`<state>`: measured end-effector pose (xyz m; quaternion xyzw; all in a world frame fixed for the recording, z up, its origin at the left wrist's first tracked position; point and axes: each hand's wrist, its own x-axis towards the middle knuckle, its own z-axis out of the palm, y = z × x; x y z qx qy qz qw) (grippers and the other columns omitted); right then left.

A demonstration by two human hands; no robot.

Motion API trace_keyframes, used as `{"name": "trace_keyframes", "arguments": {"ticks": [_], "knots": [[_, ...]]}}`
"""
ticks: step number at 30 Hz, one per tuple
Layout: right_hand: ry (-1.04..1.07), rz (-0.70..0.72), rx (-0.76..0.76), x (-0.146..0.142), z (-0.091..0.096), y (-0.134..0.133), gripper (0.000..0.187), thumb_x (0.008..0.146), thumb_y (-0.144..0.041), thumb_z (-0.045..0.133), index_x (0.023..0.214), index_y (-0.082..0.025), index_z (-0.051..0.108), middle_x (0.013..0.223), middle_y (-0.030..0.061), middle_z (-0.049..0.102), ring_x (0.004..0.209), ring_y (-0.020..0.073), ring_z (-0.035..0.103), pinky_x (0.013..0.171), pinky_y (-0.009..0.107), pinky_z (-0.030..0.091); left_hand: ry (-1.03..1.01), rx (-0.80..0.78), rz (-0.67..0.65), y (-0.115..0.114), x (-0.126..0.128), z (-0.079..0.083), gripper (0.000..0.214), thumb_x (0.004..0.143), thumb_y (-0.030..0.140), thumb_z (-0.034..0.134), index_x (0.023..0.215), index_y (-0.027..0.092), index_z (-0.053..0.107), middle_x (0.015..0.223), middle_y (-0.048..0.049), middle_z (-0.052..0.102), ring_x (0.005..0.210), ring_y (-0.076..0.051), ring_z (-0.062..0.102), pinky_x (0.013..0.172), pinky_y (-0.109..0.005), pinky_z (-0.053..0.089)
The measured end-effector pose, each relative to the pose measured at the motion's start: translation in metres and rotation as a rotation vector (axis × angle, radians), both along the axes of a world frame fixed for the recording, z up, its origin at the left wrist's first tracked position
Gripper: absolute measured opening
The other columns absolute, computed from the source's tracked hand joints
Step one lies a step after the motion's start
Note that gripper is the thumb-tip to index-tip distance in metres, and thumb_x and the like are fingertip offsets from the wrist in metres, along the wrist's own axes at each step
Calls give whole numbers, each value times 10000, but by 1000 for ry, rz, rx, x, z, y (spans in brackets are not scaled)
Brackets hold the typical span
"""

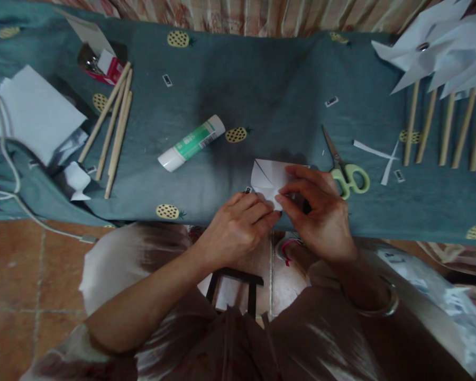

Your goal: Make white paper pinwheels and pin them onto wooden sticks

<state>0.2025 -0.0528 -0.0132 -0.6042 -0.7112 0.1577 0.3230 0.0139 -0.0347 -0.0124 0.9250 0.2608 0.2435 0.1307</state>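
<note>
One paper (275,174) sits at the near edge of the cloth (277,69), slit visible near its far left corner, both hands on it. Left hand (240,219): fingers curled nearly closed, gripping the paper's near left edge; how tight, cannot tell. Right hand (323,214): thumb and index almost meeting, pinching paper near its middle, other fingers spread over the right part; bracelet (393,301) on that wrist.

Scissors (342,166) lie just beside right hand, blades pointing away, a bit apart. Paper strips (375,150) to their right, two, crossing. Pinwheels (424,50) in an overlapping row far right, handles toward person.

Glue stick (192,143) lies tilted, beyond left hand. Wooden sticks (119,143) bunched farther left, top ends by open red box (110,73). Paper stack (39,114) left of sticks, white cable (27,210) nearby.
</note>
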Motion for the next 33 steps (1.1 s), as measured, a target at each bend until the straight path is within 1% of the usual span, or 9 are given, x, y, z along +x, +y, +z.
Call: {"name": "trace_keyframes", "arguments": {"ticks": [4, 9, 12, 15, 18, 22, 27, 30, 33], "knots": [[3, 2, 3, 0, 0, 0, 61, 888, -218, 628, 851, -217, 676, 1189, 93, 696, 1135, 275, 613, 978, 484, 503, -10, -1, 5, 0, 0, 0, 210, 991, 162, 473, 1017, 109, 674, 980, -84, 731, 903, -193, 614, 772, -332, 509], [-15, 31, 29, 1, 0, 0, 56, 885, -196, 638, 849, -192, 680, 1185, 117, 694, 1103, 266, 614, 934, 456, 527, -19, -13, 11, -1, 0, -1, 192, 983, 171, 499, 1044, 108, 670, 991, -82, 731, 912, -196, 612, 781, -334, 511], [-41, 47, 56, 1, -1, 0, 74, 899, -207, 625, 863, -195, 688, 1198, 114, 684, 1099, 266, 610, 917, 460, 538, -17, -15, 4, -1, -1, -1, 201, 983, 164, 490, 1048, 99, 668, 990, -86, 728, 909, -201, 608, 784, -335, 509], [-106, 77, 119, 2, -3, -2, 85, 915, -202, 602, 897, -206, 685, 1230, 108, 670, 1112, 268, 594, 922, 461, 539, -4, -18, 2, -1, -1, 0, 223, 994, 172, 462, 1043, 101, 668, 976, -89, 723, 904, -201, 605, 778, -334, 504], [-206, 131, 191, 1, -5, -6, 130, 919, -145, 561, 977, -196, 666, 1260, 132, 652, 1125, 280, 573, 917, 464, 538, 21, -27, -2, -1, 0, 0, 250, 1007, 184, 431, 1047, 108, 666, 962, -91, 717, 892, -197, 603, 765, -338, 497], [-266, 166, 226, -3, -7, -11, 225, 924, -104, 497, 1089, -189, 625, 1290, 147, 626, 1171, 292, 556, 934, 495, 527, 19, -27, 8, -1, 1, 0, 219, 997, 182, 464, 1011, 114, 671, 940, -74, 713, 884, -190, 602, 759, -326, 483], [-304, 143, 260, -10, -9, -11, 220, 927, -77, 477, 1075, -197, 588, 1284, 132, 640, 1189, 271, 564, 959, 459, 527, 27, -20, 13, 0, 2, 1, 164, 975, 179, 517, 986, 118, 669, 906, -59, 705, 860, -180, 598, 747, -316, 474], [-294, 158, 224, -12, -10, -11, 229, 925, -70, 465, 1070, -200, 583, 1296, 140, 642, 1202, 280, 564, 974, 471, 517, 31, -38, 14, 0, 1, 2, 156, 971, 172, 523, 985, 117, 668, 907, -60, 706, 858, -178, 600, 753, -317, 473], [-224, 142, 182, -11, -12, -12, 251, 932, -91, 447, 1078, -219, 606, 1315, 127, 634, 1229, 278, 551, 988, 495, 510, 35, -46, 19, 1, 2, 2, 165, 977, 177, 513, 975, 124, 670, 894, -57, 706, 845, -177, 600, 741, -318, 468]]}}
